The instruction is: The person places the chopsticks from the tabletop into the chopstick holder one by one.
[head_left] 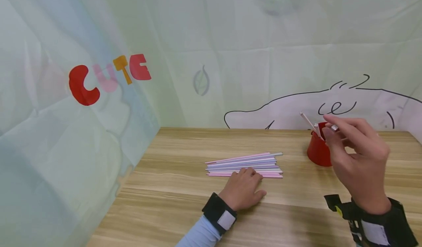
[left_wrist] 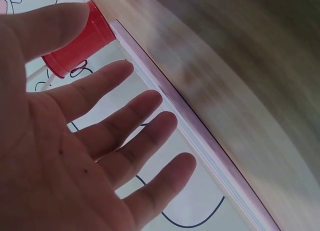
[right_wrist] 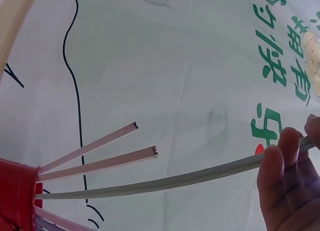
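My right hand (head_left: 361, 159) is raised over a small red bucket (head_left: 318, 150), pinching the upper end of a long, thin grey strip-like stick (right_wrist: 170, 183) between thumb and fingers. In the right wrist view the stick bends slightly, and its lower end reaches the bucket's mouth. Pale pink sticks (right_wrist: 120, 163) with notched ends stand slanted in the bucket. My left hand (head_left: 242, 190) lies palm down with relaxed fingers, its fingertips at the near side of a bundle of pink, lilac and white sticks (head_left: 244, 162) on the table.
The wood-grain table (head_left: 158, 195) ends at the back against a pale printed cloth (head_left: 244, 85). Another cloth wall with coloured letters (head_left: 84, 85) stands along the left. The bucket is near the back right of the table, to the right of the bundle.
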A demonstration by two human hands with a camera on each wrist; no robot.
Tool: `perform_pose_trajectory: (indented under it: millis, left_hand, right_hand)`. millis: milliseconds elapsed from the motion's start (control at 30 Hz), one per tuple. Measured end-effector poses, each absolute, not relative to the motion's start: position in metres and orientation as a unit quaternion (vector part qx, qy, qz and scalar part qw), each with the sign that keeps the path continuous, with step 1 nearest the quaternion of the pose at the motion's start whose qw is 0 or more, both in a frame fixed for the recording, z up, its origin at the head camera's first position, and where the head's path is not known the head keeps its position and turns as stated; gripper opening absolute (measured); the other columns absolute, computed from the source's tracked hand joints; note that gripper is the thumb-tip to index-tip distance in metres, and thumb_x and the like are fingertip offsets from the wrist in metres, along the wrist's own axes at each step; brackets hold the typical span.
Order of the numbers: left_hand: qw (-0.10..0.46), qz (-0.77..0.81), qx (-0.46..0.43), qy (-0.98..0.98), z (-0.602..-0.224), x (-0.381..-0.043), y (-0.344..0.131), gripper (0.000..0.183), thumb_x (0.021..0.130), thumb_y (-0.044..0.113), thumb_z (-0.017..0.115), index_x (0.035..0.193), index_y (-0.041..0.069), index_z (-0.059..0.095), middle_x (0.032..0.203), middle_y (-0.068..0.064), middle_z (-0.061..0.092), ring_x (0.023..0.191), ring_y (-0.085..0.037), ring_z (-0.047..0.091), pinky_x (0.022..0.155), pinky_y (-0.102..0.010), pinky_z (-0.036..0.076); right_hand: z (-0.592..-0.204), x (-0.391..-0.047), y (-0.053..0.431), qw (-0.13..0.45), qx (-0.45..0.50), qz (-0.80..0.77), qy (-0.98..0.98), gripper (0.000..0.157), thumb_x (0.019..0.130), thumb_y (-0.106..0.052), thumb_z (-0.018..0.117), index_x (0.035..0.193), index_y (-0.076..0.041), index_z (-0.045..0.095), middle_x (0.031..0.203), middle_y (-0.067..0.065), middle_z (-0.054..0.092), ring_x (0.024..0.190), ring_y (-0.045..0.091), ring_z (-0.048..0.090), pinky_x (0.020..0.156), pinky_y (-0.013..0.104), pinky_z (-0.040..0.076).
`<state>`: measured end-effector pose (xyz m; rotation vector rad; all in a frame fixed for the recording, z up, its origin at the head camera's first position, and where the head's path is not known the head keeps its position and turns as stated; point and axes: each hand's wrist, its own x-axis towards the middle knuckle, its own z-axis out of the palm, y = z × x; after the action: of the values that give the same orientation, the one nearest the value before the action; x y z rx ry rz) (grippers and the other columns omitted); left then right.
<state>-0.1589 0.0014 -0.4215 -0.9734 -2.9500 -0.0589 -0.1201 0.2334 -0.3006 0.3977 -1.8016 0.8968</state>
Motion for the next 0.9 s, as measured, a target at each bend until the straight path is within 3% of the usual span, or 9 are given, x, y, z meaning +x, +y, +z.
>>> perform_pose_trajectory:
  millis: [167,400,900]
  left_hand:
    - [0.013,-0.017,-0.308,-0.951,-0.4212,-0.1587,0.0019,0.046,0.089,0.050,0.052,0.124,0.020,0.056,0.126,-0.003,0.052,0.114,-0.021,0.044,0.089,-0.043,0.044]
    - [0.005,-0.020,-0.303,-0.953,-0.4209,-0.1590,0.0021,0.048,0.089,0.050,0.052,0.125,0.020,0.055,0.130,-0.005,0.049,0.116,-0.022,0.042,0.090,-0.044,0.044]
    - [0.000,-0.015,-0.305,-0.952,-0.4235,-0.1590,0.0010,0.049,0.089,0.051,0.052,0.126,0.020,0.054,0.126,-0.003,0.050,0.113,-0.020,0.044,0.089,-0.042,0.044]
  right_hand:
    - [-0.3008,-0.1225,0.2346,0.522,0.152,0.370,-0.753,0.037,0.077,0.006,0.067,0.111,-0.007,0.067,0.094,0.017,0.065,0.073,0.002,0.054,0.068,0.005,0.041]
    - [-0.3022,-0.1219,0.2367,0.542,0.068,0.370,-0.752,0.040,0.083,-0.004,0.064,0.119,-0.019,0.063,0.106,0.013,0.064,0.067,-0.007,0.048,0.070,0.004,0.039]
    - [-0.3046,-0.1219,0.2355,0.525,0.089,0.382,-0.755,0.027,0.080,-0.009,0.068,0.107,-0.010,0.069,0.098,0.012,0.067,0.074,-0.005,0.052,0.069,0.005,0.040]
